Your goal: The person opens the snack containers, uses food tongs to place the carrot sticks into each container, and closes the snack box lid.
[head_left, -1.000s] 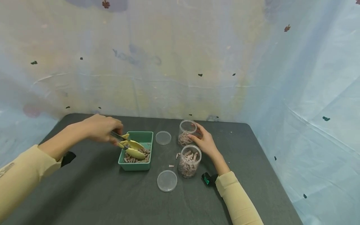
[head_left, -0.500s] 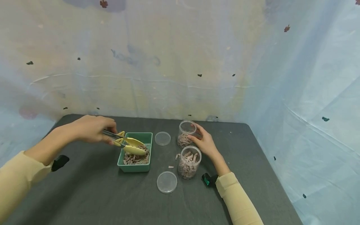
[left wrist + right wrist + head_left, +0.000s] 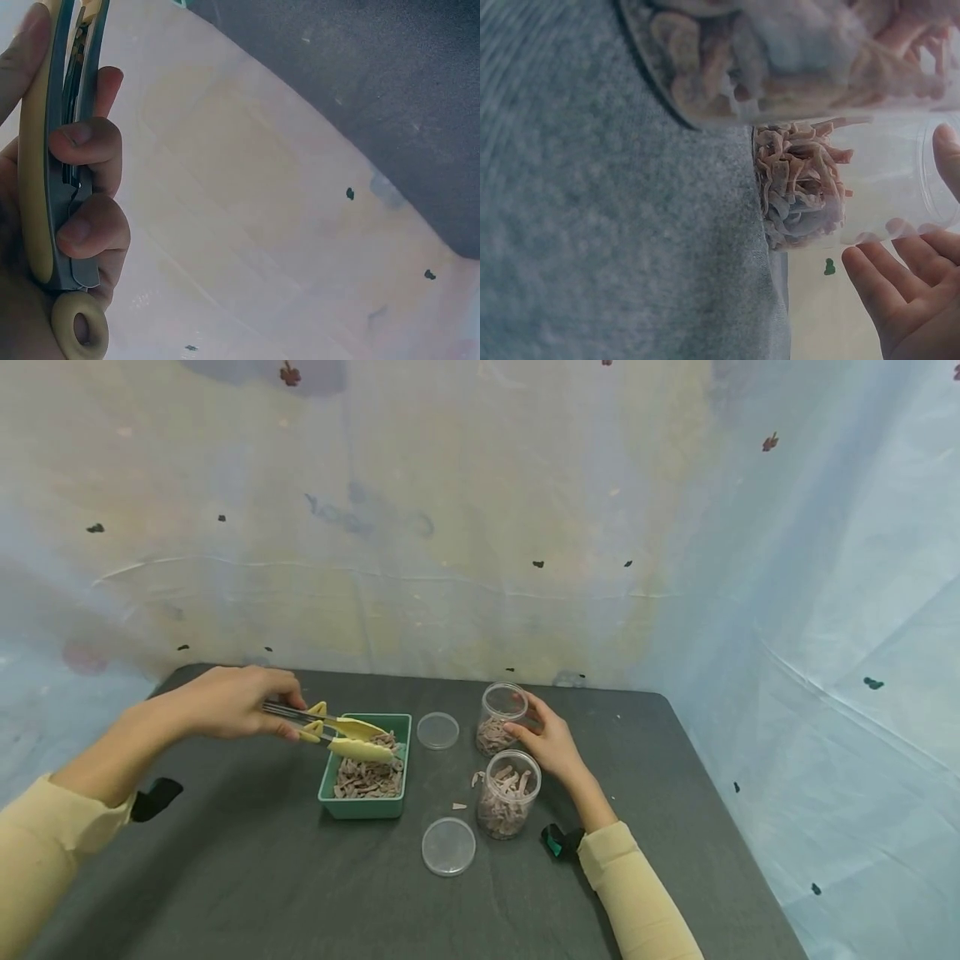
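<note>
Tongs (image 3: 362, 750): held over the green tub (image 3: 365, 810), reaching in from its left; the two yellow heads are parted slightly, but whether any of the brown strips (image 3: 369, 782) in the tub is pinched between them cannot be told.
Left hand (image 3: 243, 702): placed to the left of the tub, with its fingers curled round the handles of the tongs.
Right hand (image 3: 551, 742): placed to the right of the tub; the far jar (image 3: 490, 714) is held between thumb and fingers, spread round its side.
Far jar: stood upright to the right of the tub, partly filled with strips.
Near jar (image 3: 502, 810): stood upright to the right of the tub's near end, filled higher with strips.
Lids: the far lid (image 3: 437, 731) is laid flat just right of the tub; the near lid (image 3: 448, 847) is laid right of it and closer to the person.
Table (image 3: 300, 877): marked by a loose strip (image 3: 459, 807) right of the tub.
</note>
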The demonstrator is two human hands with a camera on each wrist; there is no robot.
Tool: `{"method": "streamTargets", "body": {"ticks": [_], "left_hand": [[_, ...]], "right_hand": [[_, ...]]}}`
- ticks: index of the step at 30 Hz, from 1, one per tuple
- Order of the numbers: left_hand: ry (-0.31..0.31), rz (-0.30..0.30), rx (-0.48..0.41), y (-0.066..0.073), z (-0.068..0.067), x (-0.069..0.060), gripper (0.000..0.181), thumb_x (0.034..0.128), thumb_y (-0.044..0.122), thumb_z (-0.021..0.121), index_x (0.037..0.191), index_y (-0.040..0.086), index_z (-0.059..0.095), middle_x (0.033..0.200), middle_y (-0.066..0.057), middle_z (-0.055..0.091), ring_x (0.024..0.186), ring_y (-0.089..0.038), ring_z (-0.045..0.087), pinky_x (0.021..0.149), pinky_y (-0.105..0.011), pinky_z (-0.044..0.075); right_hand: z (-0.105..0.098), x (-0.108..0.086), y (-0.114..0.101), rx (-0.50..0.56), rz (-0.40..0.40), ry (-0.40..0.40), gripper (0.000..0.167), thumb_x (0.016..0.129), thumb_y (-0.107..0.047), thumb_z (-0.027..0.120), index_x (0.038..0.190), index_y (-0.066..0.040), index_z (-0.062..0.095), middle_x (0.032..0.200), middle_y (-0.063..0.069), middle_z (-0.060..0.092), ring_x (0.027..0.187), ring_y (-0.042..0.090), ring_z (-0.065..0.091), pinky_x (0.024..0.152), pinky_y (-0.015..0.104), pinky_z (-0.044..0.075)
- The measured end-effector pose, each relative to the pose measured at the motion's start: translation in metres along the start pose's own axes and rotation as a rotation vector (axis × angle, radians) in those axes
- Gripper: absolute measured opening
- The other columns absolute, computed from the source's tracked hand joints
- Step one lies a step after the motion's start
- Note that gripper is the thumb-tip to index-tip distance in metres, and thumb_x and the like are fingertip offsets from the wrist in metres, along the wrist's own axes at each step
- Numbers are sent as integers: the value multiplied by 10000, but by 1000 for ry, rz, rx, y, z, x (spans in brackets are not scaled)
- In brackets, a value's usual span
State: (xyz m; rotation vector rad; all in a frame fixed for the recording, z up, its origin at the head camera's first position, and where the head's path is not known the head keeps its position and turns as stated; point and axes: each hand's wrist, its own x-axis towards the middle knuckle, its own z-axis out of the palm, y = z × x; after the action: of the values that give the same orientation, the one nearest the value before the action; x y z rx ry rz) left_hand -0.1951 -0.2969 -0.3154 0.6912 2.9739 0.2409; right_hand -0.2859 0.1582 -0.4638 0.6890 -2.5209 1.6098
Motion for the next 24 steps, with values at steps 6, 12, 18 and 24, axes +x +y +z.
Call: {"method": "streamTargets", "body": {"ticks": [6, 12, 18, 24], "left_hand": [[21, -2, -5, 0, -3, -3, 326, 860, 493, 830, 1072, 271, 719, 1066, 118, 703, 829, -54, 603, 640, -355, 477], [47, -4, -13, 0, -9, -2, 324, 867, 474, 833, 1086, 262, 723, 1093, 101, 711, 847, -62, 624, 640, -354, 486], [75, 2, -24, 5, -16, 7, 350, 874, 473, 831, 1117, 242, 733, 1111, 80, 725, 897, -101, 655, 659, -381, 504], [80, 10, -42, 16, -24, 21, 335, 889, 464, 821, 1126, 243, 735, 1152, 38, 733, 881, -119, 648, 657, -374, 475]], "right_hand": [[0, 0, 1, -11, 10, 1, 666, 991, -209, 743, 1567, -78, 436, 1549, 148, 506, 1386, 352, 538, 1042, 433, 518], [0, 1, 1, -9, 11, -4, 681, 992, -221, 743, 1577, -88, 423, 1553, 148, 501, 1385, 360, 537, 1031, 447, 525], [0, 2, 0, 1, 2, -3, 675, 994, -215, 741, 1575, -81, 424, 1538, 152, 515, 1382, 358, 541, 1035, 447, 522], [2, 3, 0, -2, 2, 2, 666, 992, -206, 742, 1569, -77, 434, 1544, 145, 511, 1392, 355, 531, 1050, 434, 512]]}}
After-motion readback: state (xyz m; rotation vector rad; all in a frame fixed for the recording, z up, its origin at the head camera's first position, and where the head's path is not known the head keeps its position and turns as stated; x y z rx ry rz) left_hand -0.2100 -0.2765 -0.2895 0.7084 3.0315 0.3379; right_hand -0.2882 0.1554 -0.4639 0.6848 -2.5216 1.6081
